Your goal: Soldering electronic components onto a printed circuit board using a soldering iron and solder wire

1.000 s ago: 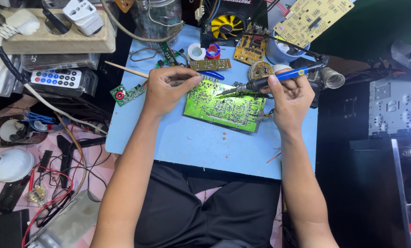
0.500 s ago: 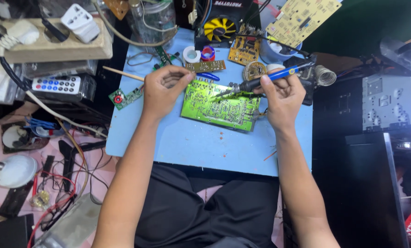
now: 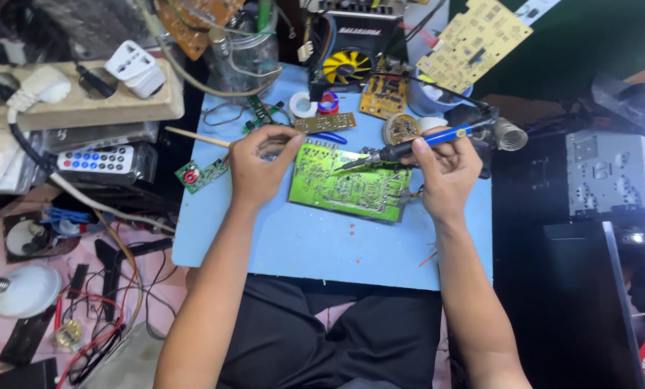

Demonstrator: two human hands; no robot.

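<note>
A green circuit board (image 3: 348, 189) lies on a light blue mat (image 3: 322, 248) over my lap. My right hand (image 3: 446, 171) grips a blue-handled soldering iron (image 3: 416, 145); its tip rests on the board's upper middle. My left hand (image 3: 259, 166) is closed at the board's upper left corner, fingers pinched there. What it pinches is too small to tell; it may be thin solder wire. A thin wooden stick (image 3: 196, 137) runs left from behind that hand.
At the mat's far edge sit a small green board (image 3: 201, 175), tape rolls (image 3: 315, 104), a yellow board (image 3: 384, 96), a solder coil (image 3: 399, 129) and a yellow fan (image 3: 347, 66). Left: a power strip (image 3: 77, 97), a remote (image 3: 99, 159), a bulb (image 3: 21, 289), loose wires. Right: a metal chassis (image 3: 614, 176).
My view has shifted slightly, so everything sits a little lower in frame. Both hands stay at the green board, and the iron tip stays at nearly the same spot.
</note>
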